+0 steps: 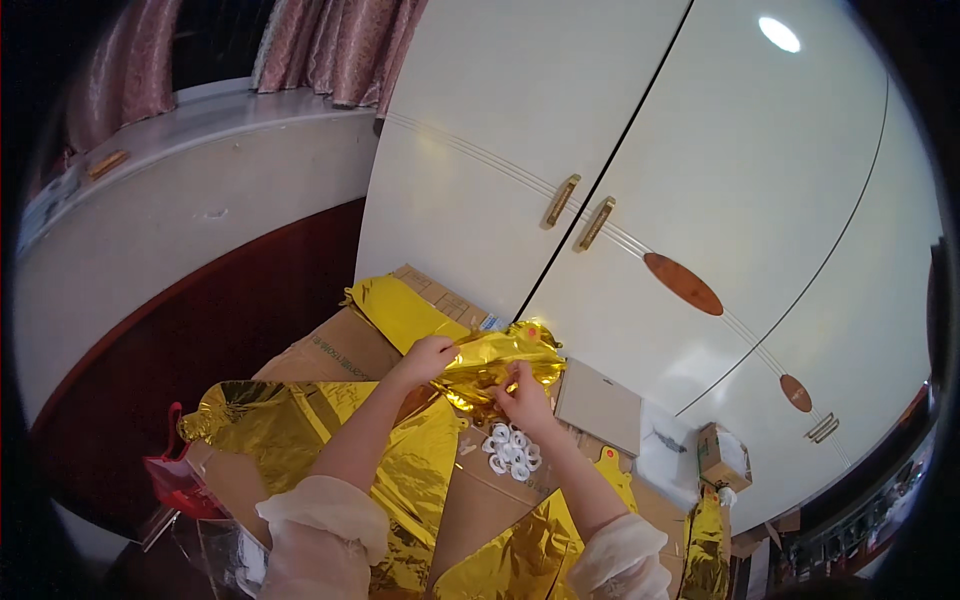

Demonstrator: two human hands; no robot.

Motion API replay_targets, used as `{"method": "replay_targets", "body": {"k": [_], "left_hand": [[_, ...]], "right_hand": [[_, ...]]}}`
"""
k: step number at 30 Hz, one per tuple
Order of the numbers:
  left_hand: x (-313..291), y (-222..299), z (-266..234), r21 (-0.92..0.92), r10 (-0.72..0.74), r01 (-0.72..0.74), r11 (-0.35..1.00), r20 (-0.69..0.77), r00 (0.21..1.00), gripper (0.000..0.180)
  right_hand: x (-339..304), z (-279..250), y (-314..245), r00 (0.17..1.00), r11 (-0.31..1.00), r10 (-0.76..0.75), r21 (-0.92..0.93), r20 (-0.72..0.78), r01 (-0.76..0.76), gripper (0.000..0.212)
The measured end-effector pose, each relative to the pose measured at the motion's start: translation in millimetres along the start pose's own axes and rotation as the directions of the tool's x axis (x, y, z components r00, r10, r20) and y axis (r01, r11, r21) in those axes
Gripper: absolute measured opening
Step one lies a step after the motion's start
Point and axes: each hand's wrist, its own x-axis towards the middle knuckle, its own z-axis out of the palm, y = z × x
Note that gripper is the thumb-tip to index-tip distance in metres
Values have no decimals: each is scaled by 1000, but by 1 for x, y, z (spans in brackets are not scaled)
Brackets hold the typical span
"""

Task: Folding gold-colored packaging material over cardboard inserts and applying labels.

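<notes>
Both my hands hold a crumpled gold foil balloon above the cardboard. My left hand is closed on its left edge. The fingers of my right hand pinch its lower right part. Small white ring-shaped coils lie in a pile just below, between my forearms. Another flat gold foil balloon lies behind my left hand. More gold foil spreads under my left forearm, and a further gold foil piece with a tab lies by my right forearm.
Cardboard lies beneath the foil. A flat grey-beige box is right of my right hand, with a small open carton farther right. White cabinet doors stand behind. A red-edged clear bag sits at lower left.
</notes>
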Motion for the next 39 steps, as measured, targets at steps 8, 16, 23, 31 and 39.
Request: {"method": "replay_targets", "body": {"k": [8, 16, 23, 31, 39], "left_hand": [[0, 1, 2, -126, -26, 31, 992, 46, 999, 22], [-4, 1, 7, -225, 106, -54, 973, 228, 968, 38], [-5, 8, 1, 106, 66, -81, 991, 139, 988, 32], [-3, 10, 2, 95, 16, -20, 995, 39, 999, 36], [-7, 37, -13, 74, 71, -53, 996, -254, 965, 28]], "right_hand": [[14, 6, 19, 982, 959, -190, -213, -1, 185, 17], [22, 17, 14, 986, 996, -77, -44, -148, 71, 19], [14, 20, 2, 870, 875, -396, -409, -293, 260, 18], [2, 22, 21, 958, 850, -272, -442, 97, 286, 31], [26, 20, 66, 971, 940, 70, -340, 228, 12, 62]]}}
